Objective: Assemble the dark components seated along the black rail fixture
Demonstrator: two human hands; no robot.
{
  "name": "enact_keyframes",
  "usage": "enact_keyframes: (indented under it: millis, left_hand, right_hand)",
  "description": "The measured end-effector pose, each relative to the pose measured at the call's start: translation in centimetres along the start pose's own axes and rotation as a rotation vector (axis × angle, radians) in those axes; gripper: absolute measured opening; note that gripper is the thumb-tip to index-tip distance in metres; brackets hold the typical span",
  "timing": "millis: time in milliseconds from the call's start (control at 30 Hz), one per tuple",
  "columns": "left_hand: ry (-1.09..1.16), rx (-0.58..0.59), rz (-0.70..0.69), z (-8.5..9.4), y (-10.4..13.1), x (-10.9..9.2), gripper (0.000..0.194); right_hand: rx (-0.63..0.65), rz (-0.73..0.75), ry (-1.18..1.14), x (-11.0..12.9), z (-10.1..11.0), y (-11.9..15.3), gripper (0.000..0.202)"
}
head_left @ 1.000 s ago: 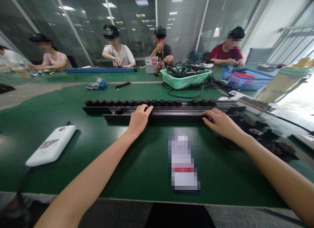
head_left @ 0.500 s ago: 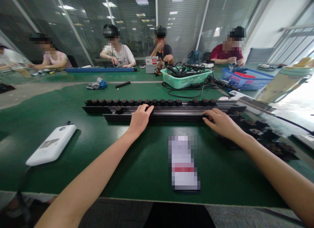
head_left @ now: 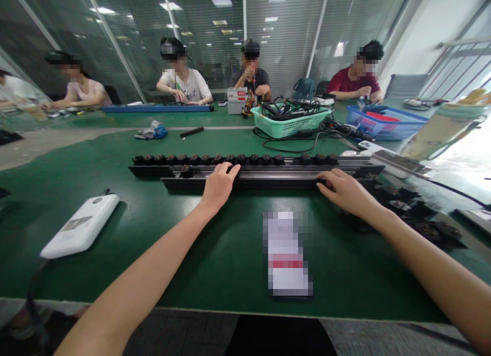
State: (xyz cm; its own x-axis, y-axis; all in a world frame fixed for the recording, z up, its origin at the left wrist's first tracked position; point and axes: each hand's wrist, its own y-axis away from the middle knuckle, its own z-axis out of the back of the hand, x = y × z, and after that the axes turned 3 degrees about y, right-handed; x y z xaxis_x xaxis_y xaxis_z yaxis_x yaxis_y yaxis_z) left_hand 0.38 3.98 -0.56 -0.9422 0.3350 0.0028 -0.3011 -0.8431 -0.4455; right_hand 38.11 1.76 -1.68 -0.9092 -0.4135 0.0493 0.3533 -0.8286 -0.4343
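Note:
A long black rail (head_left: 276, 182) with a channel along its top lies across the table in front of me. One round black socket module (head_left: 186, 171) sits in it near the left end. My left hand (head_left: 219, 186) is closed over the rail left of its middle, fingers bent into the channel; a dark bit shows between thumb and fingers, too hidden to name. Toward the other end, my right hand (head_left: 341, 188) pinches the front wall of the rail. Behind runs a second black rail (head_left: 149, 171) carrying a row of similar modules (head_left: 241, 159), with a gap toward the right.
A phone (head_left: 287, 253) lies near the front edge, and a white power bank (head_left: 81, 225) at left. Loose black modules (head_left: 433, 228) lie at right. Farther back are a green basket (head_left: 291, 125) of cables and a blue basket (head_left: 387, 128). Several people sit opposite.

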Motion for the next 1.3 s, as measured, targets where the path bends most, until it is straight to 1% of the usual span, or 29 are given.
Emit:
enact_keyframes:
  millis: [333,700,1033,1300]
  left_hand:
    - [-0.025,-0.006,-0.009,-0.14,-0.02,-0.01,0.049]
    - [-0.006,-0.052,-0.043,-0.44,-0.02,-0.08,0.049]
    - [-0.016,-0.040,-0.043,-0.37,-0.13,-0.42,0.046]
    - [-0.053,-0.099,-0.089,-0.71,-0.18,-0.27,0.046]
  right_hand:
    - [0.013,-0.010,0.007,0.14,0.20,0.02,0.032]
    - [-0.010,-0.007,-0.004,0.35,0.27,0.04,0.031]
    - [0.000,-0.005,-0.003,0.22,0.17,0.08,0.031]
    - [-0.008,-0.007,-0.008,0.23,0.16,0.05,0.031]
